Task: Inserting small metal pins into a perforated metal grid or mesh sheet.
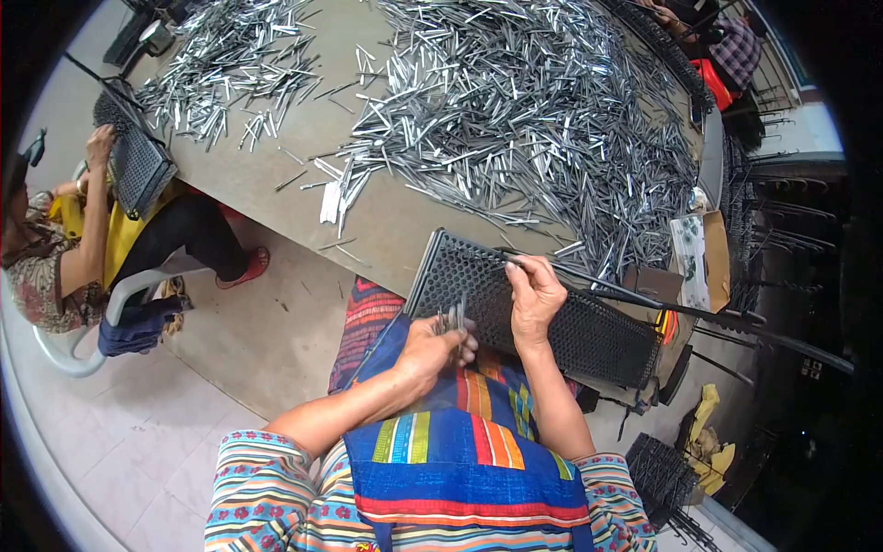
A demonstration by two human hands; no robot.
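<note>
A black perforated rack (602,336), long and rectangular with rows of round holes, leans between my lap and the table edge. Close to its left part, my left hand (428,354) is closed around a small bunch of slim grey metal pieces (457,317), blurred by motion. My right hand (536,299) pinches thumb and forefinger together at the rack's upper edge. Whatever lies between those fingertips is too small to make out. Beyond the rack, a large heap of similar slim metal pieces (515,120) covers much of the table (377,230).
A second heap (230,69) lies at the far left. An open cardboard box (704,258) stands at the table's right edge, near a long black bar (681,308). On the left, a seated person (64,239) handles another perforated rack (138,166). Another person (727,46) is at far right.
</note>
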